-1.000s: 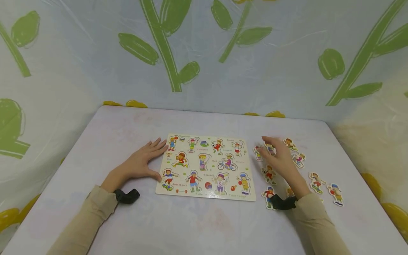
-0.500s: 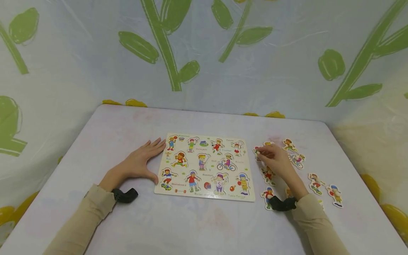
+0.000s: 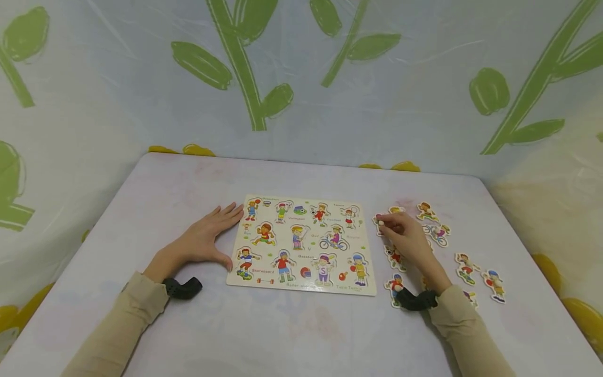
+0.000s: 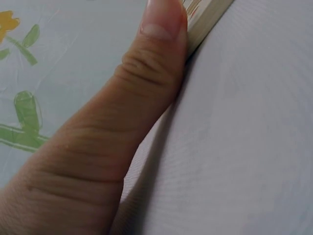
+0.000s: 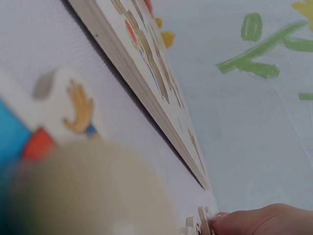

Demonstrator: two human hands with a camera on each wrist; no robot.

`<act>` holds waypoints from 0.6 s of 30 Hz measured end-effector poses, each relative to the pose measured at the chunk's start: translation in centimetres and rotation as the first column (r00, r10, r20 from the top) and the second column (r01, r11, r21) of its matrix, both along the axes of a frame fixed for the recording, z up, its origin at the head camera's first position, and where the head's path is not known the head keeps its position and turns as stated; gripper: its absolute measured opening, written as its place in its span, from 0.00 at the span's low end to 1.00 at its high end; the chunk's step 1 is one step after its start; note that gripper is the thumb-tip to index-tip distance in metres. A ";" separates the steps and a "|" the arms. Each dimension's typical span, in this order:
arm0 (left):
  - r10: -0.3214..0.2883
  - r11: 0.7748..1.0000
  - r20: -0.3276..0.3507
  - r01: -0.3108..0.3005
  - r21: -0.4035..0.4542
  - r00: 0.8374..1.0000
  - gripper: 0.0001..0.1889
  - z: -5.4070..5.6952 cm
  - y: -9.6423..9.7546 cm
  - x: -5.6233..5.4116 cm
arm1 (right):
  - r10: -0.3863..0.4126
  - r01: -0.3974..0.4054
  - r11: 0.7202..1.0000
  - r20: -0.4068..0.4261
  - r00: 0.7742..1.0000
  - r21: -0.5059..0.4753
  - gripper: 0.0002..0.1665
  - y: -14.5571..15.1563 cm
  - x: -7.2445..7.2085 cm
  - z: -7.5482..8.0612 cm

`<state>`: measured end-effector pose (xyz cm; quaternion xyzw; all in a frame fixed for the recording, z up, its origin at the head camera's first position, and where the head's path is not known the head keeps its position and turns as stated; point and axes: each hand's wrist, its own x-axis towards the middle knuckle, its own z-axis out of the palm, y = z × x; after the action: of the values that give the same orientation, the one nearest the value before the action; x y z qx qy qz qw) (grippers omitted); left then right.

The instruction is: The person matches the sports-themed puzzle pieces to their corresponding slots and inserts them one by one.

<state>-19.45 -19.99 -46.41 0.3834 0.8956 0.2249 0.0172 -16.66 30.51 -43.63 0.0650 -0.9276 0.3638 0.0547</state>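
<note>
A wooden puzzle board (image 3: 302,293) with recessed pictures of children at sports lies mid-table. My left hand (image 3: 202,235) rests at its left edge, fingers extended and thumb spread toward the lower corner. In the left wrist view the thumb (image 4: 146,73) presses against the side of the board (image 4: 208,24). Right of the board, my right hand (image 3: 407,235) pinches a puzzle piece (image 3: 378,230) by its pale knob, with thumb and forefinger. The right wrist view catches the thumb (image 5: 264,220) at that piece, low in the frame.
Several knobbed figure pieces lie around the right hand, among them a cyclist (image 3: 437,234), a runner (image 3: 426,211), a skateboarder (image 3: 465,267) and a table tennis player (image 3: 494,285). Under the right wrist lies a roller skater piece (image 3: 394,288). A patterned curtain (image 3: 377,115) stands behind the table.
The right hand's thumb and forefinger have come together at the piece nearest the board. The left hand stays at the board's left edge. The view has shifted slightly.
</note>
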 end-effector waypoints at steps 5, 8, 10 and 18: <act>0.004 1.000 -0.007 -0.004 -0.001 1.000 0.71 0.0 0.1 0.0 | -0.021 0.021 1.000 -0.015 1.000 0.004 0.16 -0.1 0.0 -0.1; 0.005 1.000 -0.001 -0.005 -0.006 1.000 0.71 0.1 0.1 0.1 | -0.034 0.035 0.999 -0.018 0.999 0.013 0.15 -0.1 0.0 -0.1; 0.005 1.000 0.001 -0.005 -0.006 1.000 0.71 0.2 0.1 0.1 | -0.048 0.049 0.999 -0.019 0.999 0.017 0.15 -0.1 0.0 -0.1; 0.011 1.000 0.002 -0.011 -0.014 1.000 0.71 0.2 0.0 0.1 | -0.068 0.069 0.997 -0.006 0.998 0.047 0.14 -0.3 -0.1 0.2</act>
<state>-19.37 -19.98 -46.19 0.3779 0.8993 0.2191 0.0197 -16.75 30.25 -43.45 0.0352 -0.9375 0.3395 0.0674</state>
